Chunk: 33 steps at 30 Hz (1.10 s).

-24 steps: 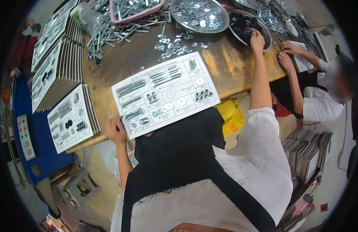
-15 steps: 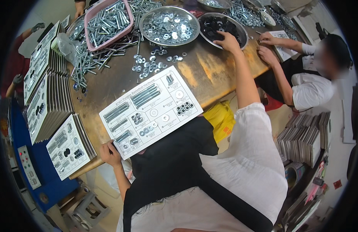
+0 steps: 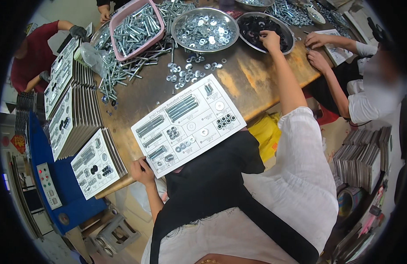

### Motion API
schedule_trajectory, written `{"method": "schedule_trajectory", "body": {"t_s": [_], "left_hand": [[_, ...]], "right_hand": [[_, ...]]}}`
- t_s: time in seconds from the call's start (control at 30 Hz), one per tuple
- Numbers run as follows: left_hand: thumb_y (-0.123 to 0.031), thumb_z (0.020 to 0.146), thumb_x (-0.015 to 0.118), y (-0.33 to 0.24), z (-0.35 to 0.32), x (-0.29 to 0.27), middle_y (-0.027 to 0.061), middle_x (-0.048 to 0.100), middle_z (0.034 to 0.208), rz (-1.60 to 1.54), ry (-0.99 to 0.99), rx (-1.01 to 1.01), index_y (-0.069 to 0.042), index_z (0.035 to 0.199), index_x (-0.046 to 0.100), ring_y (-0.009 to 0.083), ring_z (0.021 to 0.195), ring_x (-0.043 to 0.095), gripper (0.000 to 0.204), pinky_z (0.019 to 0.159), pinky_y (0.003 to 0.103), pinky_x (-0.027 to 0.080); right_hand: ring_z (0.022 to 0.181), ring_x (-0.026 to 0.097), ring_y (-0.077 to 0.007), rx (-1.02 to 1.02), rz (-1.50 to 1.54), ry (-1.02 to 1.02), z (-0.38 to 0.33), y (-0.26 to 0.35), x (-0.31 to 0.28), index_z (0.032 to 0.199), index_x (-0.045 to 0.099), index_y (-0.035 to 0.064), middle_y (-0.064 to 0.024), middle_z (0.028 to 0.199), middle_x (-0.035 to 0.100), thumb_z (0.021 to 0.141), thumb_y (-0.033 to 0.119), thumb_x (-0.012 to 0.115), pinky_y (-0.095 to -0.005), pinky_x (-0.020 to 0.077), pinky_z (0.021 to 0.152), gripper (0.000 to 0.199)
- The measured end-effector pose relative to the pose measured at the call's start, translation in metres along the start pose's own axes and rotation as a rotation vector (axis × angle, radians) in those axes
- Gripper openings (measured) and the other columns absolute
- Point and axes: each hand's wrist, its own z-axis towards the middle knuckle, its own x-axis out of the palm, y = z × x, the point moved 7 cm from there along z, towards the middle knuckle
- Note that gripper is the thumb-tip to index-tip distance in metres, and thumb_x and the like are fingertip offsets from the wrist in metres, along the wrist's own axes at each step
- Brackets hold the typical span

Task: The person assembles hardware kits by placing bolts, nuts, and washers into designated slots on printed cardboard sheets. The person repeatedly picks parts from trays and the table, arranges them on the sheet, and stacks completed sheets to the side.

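Observation:
A white printed board [image 3: 186, 163] with pictures of bolts, nuts and washers lies tilted across the table's front edge and my lap. At its lower left corner is my left hand [image 3: 143, 171], fingers curled, a small dark thing showing at them; what it is I cannot make out. My right hand [image 3: 272, 42] reaches into a metal bowl [image 3: 293, 42] of black washer-like pieces [image 3: 256, 27]. Its fingers are drawn together among the pieces, and anything between them is hidden.
Left of the bowl stand a metal bowl of silver washers [image 3: 205, 31] and a pink basket of bolts [image 3: 116, 48]. Loose washers [image 3: 186, 75] lie before them. Board stacks [image 3: 76, 123] line the left. A co-worker's hands [image 3: 317, 50] work at right; another's gloved hand [image 3: 78, 31] is at upper left.
The whole view has shifted, moving the scene rightward. My right hand stays in the bowl, its fingers now more gathered. The co-worker in red at left shows more, a gloved hand at the stacks.

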Motion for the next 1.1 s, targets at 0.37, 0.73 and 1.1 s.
{"method": "schedule_trajectory", "body": {"t_s": [0.37, 0.73, 1.1], "left_hand": [[-0.009, 0.091, 0.056, 0.0, -0.001, 0.0, 0.0096, 0.059, 0.071, -0.003, -0.005, 0.0, -0.006, 0.078, 0.066, 0.0274, 0.063, 0.056, 0.017, 0.056, 0.038, 0.041], [-0.01, 0.093, 0.053, 0.009, 0.003, -0.004, 0.0082, 0.055, 0.072, -0.059, -0.019, -0.049, -0.004, 0.086, 0.069, 0.0231, 0.064, 0.053, 0.018, 0.057, 0.036, 0.041], [-0.005, 0.088, 0.06, -0.143, 0.113, -0.008, 0.0049, 0.057, 0.078, -0.614, 0.266, 0.093, -0.003, 0.096, 0.068, 0.0116, 0.061, 0.05, 0.011, 0.054, 0.024, 0.038]], "right_hand": [[0.114, 0.058, -0.0327, 0.788, 2.036, 0.495, -0.01, 0.0, 0.017, 0.115, 0.051, -0.0108, -0.0218, 0.121, 0.057, 0.091, -0.002, 0.056, -0.0405, 0.0551, 0.098, 0.026], [0.061, 0.047, -0.0098, 0.813, 2.397, 0.639, -0.048, 0.072, -0.011, 0.087, 0.053, 0.0039, -0.0017, 0.075, 0.048, 0.09, 0.011, 0.053, -0.019, 0.0408, 0.048, 0.008], [0.122, 0.051, -0.0346, 1.275, 2.591, 0.989, -0.305, 0.278, -0.006, 0.124, 0.054, -0.0048, -0.0237, 0.125, 0.053, 0.098, 0.014, 0.044, -0.0451, 0.0453, 0.105, 0.033]]}}
